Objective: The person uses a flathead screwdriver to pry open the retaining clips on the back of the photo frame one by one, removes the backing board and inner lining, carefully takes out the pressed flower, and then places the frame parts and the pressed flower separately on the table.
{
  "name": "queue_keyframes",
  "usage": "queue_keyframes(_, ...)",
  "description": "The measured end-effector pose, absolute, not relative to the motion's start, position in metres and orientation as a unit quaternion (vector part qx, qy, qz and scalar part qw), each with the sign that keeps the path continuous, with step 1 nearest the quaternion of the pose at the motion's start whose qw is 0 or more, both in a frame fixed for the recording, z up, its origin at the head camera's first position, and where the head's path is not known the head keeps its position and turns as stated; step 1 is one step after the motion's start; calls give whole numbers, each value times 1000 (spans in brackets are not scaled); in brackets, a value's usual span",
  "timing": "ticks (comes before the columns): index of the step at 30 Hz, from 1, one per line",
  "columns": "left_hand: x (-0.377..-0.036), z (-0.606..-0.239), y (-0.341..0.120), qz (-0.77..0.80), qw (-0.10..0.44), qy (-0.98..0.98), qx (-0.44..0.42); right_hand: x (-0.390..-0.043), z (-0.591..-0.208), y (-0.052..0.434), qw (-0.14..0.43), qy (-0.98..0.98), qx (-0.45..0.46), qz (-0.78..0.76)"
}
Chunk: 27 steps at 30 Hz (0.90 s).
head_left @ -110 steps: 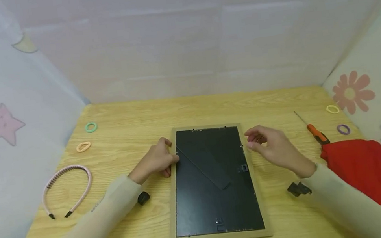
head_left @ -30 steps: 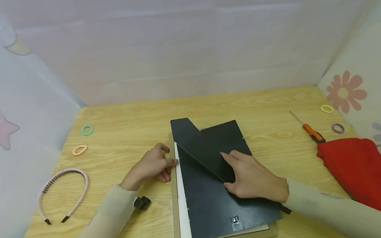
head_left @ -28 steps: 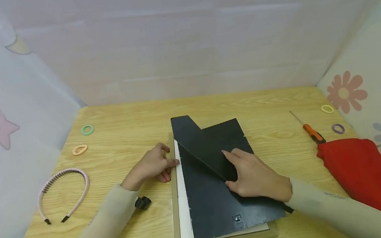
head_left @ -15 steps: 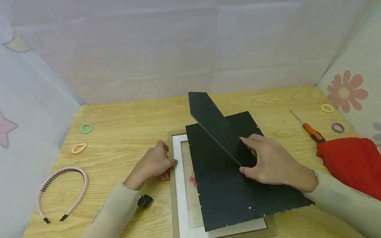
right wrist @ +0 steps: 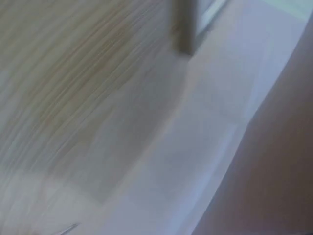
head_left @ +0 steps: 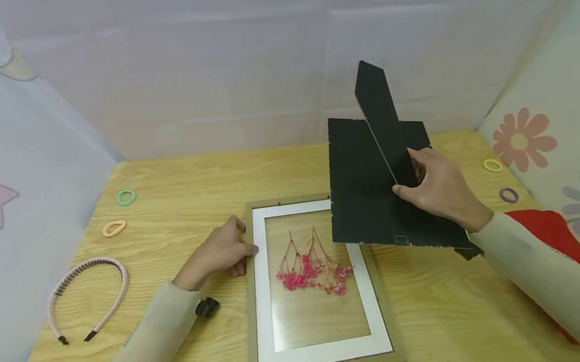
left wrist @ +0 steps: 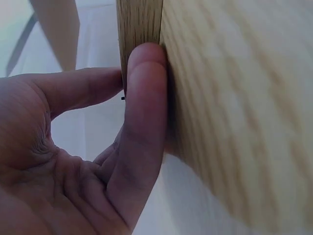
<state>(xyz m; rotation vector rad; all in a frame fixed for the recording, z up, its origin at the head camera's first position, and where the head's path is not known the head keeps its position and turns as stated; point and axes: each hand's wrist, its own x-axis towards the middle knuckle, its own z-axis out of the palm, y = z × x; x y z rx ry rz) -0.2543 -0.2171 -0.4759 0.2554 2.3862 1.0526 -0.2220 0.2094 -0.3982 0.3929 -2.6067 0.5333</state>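
Note:
A picture frame (head_left: 388,320) with a wooden rim lies on the table. Inside it are a white border mat (head_left: 264,323) and pink dried flowers (head_left: 306,269) behind a see-through pane. My left hand (head_left: 217,253) holds the frame's left edge, thumb on top; the left wrist view shows a finger against the side of the rim (left wrist: 139,22). Above the frame's upper right, my right hand (head_left: 440,187) pinches the fold-out stand leg (head_left: 377,98) of the black backing board (head_left: 355,179), which is raised and tilted. The right wrist view is blurred, its hand's grip out of sight.
On the left lie a pink headband (head_left: 123,280), a green hair tie (head_left: 126,197) and an orange one (head_left: 114,228). Yellow (head_left: 492,165) and purple (head_left: 509,195) hair ties lie right, near a red cloth (head_left: 540,229) partly behind my right sleeve. Fabric walls (head_left: 257,88) enclose the table.
My right hand has lifted the backing board out of the frame, up and to the right, uncovering the mat and flowers. My left hand stays on the frame's left edge.

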Motion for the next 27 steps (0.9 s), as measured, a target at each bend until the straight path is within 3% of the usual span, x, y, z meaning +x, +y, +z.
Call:
queue_keyframes(11,-252,-472,-240,388,271,877,86,-269,-450,254,239,-947,132,168)
queue_keyframes(19,-250,-473,-246,388,273,875,94,-277,-478,262,160,-967,117,163)
queue_keyframes(27,-250,-475,-245,387,269,877,90,-280,-486,271,120,-976,98,156)
